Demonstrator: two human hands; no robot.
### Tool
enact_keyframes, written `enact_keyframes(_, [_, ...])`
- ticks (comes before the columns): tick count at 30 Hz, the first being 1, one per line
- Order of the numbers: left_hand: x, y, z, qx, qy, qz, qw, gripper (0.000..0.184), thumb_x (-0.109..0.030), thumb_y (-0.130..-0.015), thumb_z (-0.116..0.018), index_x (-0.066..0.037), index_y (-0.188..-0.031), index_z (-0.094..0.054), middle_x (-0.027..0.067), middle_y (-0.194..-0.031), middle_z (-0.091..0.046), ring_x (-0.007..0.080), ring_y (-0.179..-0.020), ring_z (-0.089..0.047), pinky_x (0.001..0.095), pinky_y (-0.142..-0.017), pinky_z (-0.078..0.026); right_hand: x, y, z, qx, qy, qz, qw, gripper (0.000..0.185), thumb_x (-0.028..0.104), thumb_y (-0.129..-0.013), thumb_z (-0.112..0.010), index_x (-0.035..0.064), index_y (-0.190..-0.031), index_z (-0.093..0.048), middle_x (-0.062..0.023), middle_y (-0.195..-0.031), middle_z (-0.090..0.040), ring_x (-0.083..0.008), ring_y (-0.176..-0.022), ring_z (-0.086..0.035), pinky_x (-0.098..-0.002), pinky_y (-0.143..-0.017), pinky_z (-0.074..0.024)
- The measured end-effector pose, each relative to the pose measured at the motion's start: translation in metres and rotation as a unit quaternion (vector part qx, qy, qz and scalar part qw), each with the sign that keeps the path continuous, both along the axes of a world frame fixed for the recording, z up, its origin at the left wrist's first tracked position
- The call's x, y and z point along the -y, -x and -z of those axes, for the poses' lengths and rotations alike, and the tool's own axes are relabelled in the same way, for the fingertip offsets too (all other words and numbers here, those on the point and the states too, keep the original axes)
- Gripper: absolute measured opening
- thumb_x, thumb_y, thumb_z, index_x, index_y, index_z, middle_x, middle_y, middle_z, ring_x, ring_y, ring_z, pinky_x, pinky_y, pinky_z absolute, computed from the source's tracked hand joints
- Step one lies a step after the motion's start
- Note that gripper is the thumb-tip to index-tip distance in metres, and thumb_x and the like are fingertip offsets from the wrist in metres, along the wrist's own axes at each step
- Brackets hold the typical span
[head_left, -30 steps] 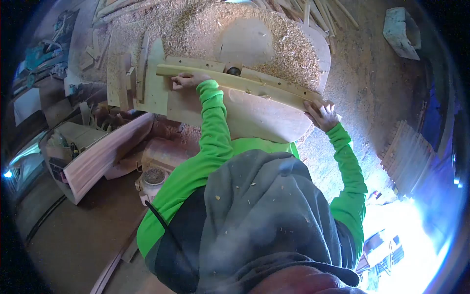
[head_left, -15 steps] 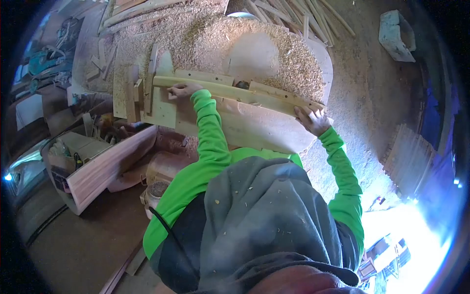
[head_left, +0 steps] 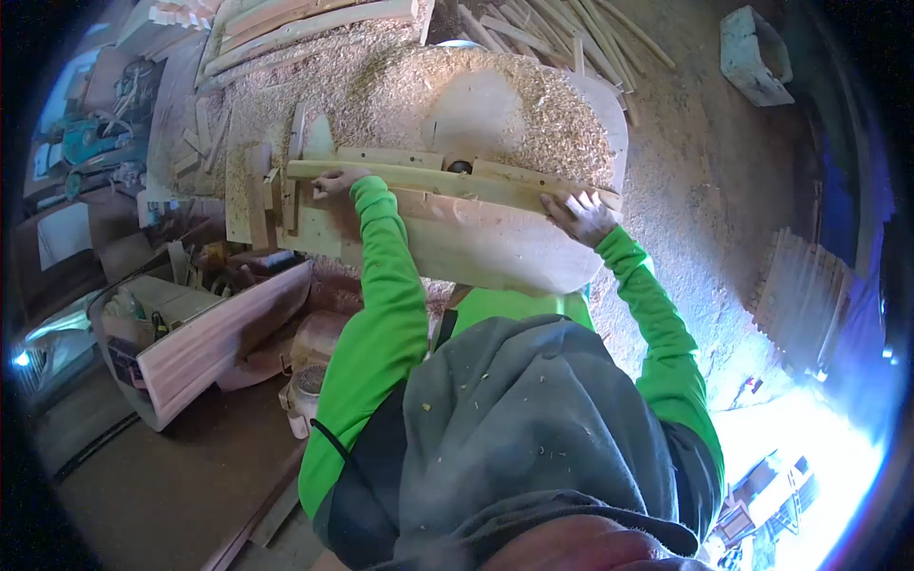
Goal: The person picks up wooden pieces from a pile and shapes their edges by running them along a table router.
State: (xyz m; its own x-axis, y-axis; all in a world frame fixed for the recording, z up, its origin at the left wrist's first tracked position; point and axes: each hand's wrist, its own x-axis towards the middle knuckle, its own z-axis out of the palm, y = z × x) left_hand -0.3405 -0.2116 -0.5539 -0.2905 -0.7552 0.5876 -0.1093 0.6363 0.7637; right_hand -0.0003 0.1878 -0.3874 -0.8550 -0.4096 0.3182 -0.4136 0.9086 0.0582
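Note:
A long pale wooden strip lies lengthwise against a low wooden fence on the bench. At its left part is my left hand, fingers curled closed against the near edge. My right hand grips the strip near its right end, fingers over the top and the thumb side hidden. Between the hands, a dark round cutter opening shows in a gap of the fence. The strip passes along the near side of this gap.
Wood shavings cover much of the bench behind the fence. Short offcuts stand left of the strip. Long sticks are piled beyond. A wooden-sided bin sits at lower left, and a whitish container stands on the floor.
The strip has slid a little to the left along the fence. Both hands have shifted left, the right one more. The whole view has also shifted slightly.

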Motion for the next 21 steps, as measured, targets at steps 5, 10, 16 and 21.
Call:
enact_keyframes(5, [-0.034,-0.025,-0.063,0.155,-0.176,0.02,0.972,0.063,-0.03,-0.083,-0.065,0.009,-0.128,-0.043,0.0303,-0.132,-0.044,0.0398,-0.121,-0.049,0.0428,-0.102,-0.041,0.002,0.001,-0.01,0.094,0.134,0.107,0.981,0.055,0.053,-0.084,-0.063,0.01,-0.119,-0.061,-0.0133,-0.121,-0.049,-0.0323,-0.104,-0.05,-0.0485,-0.087,-0.0435])
enact_keyframes(10, [-0.021,-0.024,-0.092,0.316,-0.182,0.0,0.931,0.088,-0.048,-0.07,-0.076,0.011,-0.127,-0.044,0.0262,-0.122,-0.053,0.0388,-0.109,-0.057,0.0457,-0.095,-0.046,0.016,0.0,-0.023,0.135,0.115,0.149,0.973,0.069,0.054,-0.073,-0.072,-0.0055,-0.107,-0.059,-0.016,-0.123,-0.049,-0.0337,-0.108,-0.047,-0.0471,-0.094,-0.0395])
enact_keyframes(16, [0.008,-0.081,-0.167,0.0,-0.354,0.269,0.896,0.058,-0.01,-0.075,-0.08,0.007,-0.123,-0.052,0.0169,-0.117,-0.061,0.0242,-0.103,-0.062,0.0351,-0.08,-0.054,0.021,-0.035,0.0,0.048,0.167,0.178,0.969,0.071,0.044,-0.074,-0.075,-0.0031,-0.121,-0.051,-0.0217,-0.117,-0.053,-0.038,-0.113,-0.051,-0.0502,-0.093,-0.0413])
enact_keyframes(21, [-0.001,-0.172,-0.279,-0.091,-0.414,0.433,0.795,0.05,-0.033,-0.085,-0.07,-0.003,-0.122,-0.054,0.0104,-0.112,-0.061,0.0209,-0.099,-0.061,0.0371,-0.079,-0.054,0.014,-0.065,-0.027,0.004,0.261,0.149,0.954,0.059,0.039,-0.07,-0.08,0.0029,-0.109,-0.054,-0.0185,-0.103,-0.056,-0.0376,-0.103,-0.053,-0.0471,-0.089,-0.0441])
